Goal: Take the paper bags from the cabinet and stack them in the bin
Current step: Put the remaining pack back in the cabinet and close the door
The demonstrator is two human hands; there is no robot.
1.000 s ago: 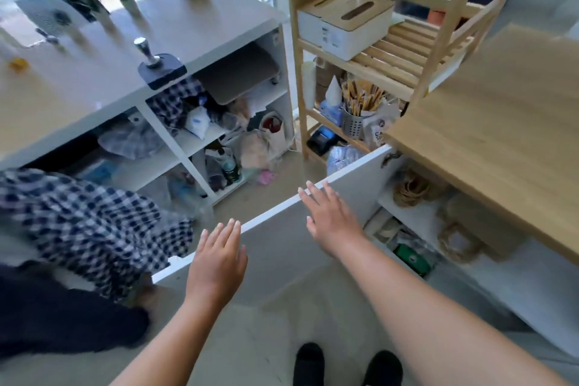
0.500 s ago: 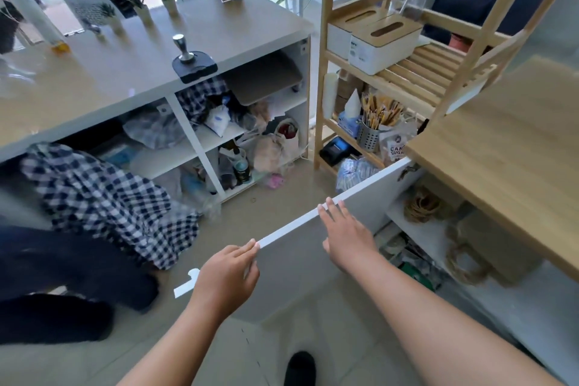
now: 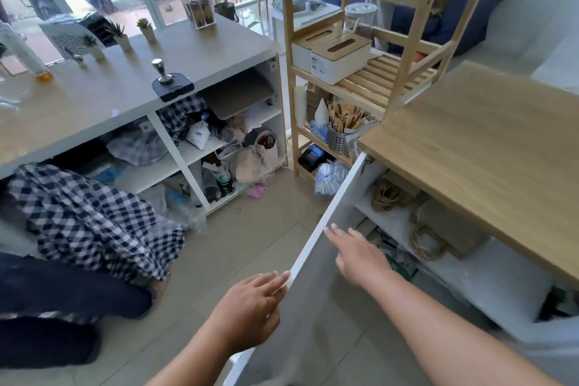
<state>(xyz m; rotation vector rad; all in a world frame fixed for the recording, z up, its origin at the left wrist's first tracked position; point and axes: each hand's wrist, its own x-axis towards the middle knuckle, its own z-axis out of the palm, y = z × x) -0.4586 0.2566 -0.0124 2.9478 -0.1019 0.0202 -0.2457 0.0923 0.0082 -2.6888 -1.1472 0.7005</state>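
Note:
Brown paper bags (image 3: 451, 226) with twisted rope handles lie flat on the upper shelf of the white cabinet (image 3: 488, 269) under the wooden counter at right. The cabinet's white door (image 3: 326, 219) stands swung wide. My left hand (image 3: 250, 307) holds the door's top edge at its near end, fingers curled on it. My right hand (image 3: 357, 254) rests flat on the door's inner face near the top edge, fingers spread, holding nothing. No bin shows.
A person in a checked shirt (image 3: 94, 219) crouches on the floor at left. A white counter (image 3: 188, 53) with cluttered shelves runs behind. A wooden rack (image 3: 360, 84) holds tissue boxes and a cutlery pot. Loose items fill the cabinet's lower shelf (image 3: 391, 251).
The door has swung further open, from across the view to pointing away. My left hand went from hovering to holding its edge. My right hand slid along the inner face.

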